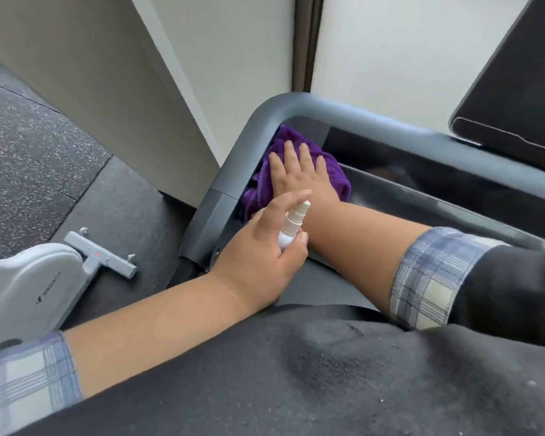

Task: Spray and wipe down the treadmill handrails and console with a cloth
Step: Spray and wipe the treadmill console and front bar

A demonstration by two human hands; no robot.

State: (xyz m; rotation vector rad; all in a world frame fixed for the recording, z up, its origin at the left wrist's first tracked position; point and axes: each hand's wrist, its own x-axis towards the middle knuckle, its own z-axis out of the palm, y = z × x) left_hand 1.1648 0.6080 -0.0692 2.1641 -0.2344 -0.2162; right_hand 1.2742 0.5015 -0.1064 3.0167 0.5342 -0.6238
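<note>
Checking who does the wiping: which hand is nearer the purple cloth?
Right. The right hand lies flat on the purple cloth in the corner of the handrail. The left hand holds the spray bottle just short of it.

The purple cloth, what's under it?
The purple cloth lies in the corner of the dark console tray, beside the grey handrail. The right hand presses it flat, covering the surface beneath.

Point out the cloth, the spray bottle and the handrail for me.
cloth (261, 187): head view, bunched purple fold left of the fingers.
spray bottle (291, 226): head view, white neck below the nozzle.
handrail (258, 127): head view, grey curved corner above the cloth.
</note>
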